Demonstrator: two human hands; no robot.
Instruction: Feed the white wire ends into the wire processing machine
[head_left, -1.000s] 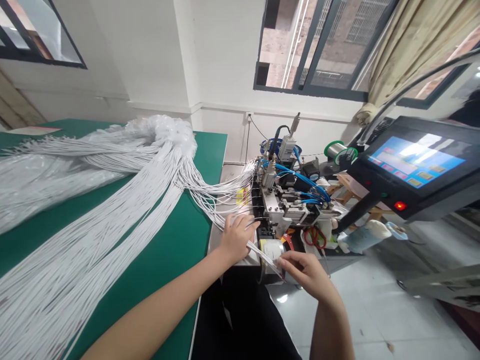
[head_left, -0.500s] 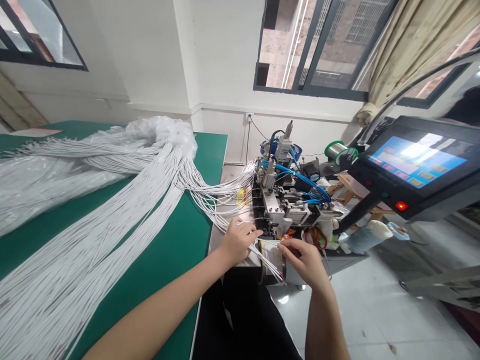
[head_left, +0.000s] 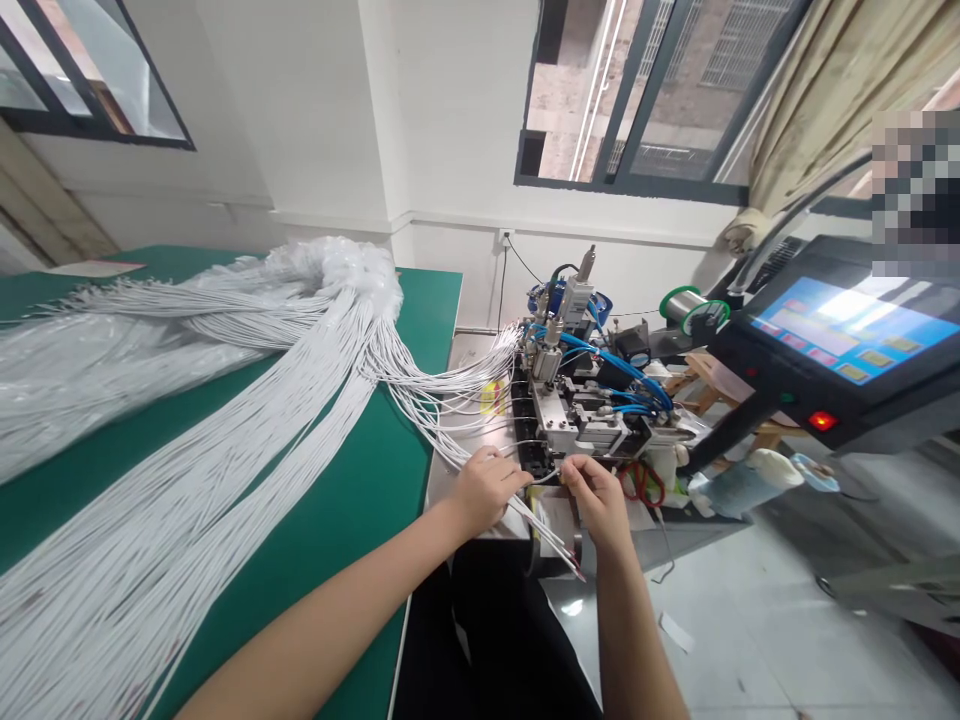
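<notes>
My left hand (head_left: 486,492) is closed around several white cables (head_left: 546,530), whose loose ends hang down to the right below it. One white cable (head_left: 546,478) runs from the left fingers across to my right hand (head_left: 598,498). The right thumb and forefinger pinch the end of that cable, close to the front of a metal machine (head_left: 551,412) with blue air hoses. More white cables (head_left: 450,380) reach from the table to the machine's left side, lying in a row along it. What the right fingertips cover is hidden.
A long heap of white cables (head_left: 247,440) lies on the green table (head_left: 352,480). Right of the machine are a touch screen (head_left: 855,325), a solder wire spool (head_left: 691,308), red-handled scissors (head_left: 643,484) and a blue-white roll (head_left: 750,485). A person is partly visible at far right.
My right hand has moved up, nearer to the machine's front, bringing the cable end with it. The left hand keeps nearly the same place on the cables. The view has shifted slightly.
</notes>
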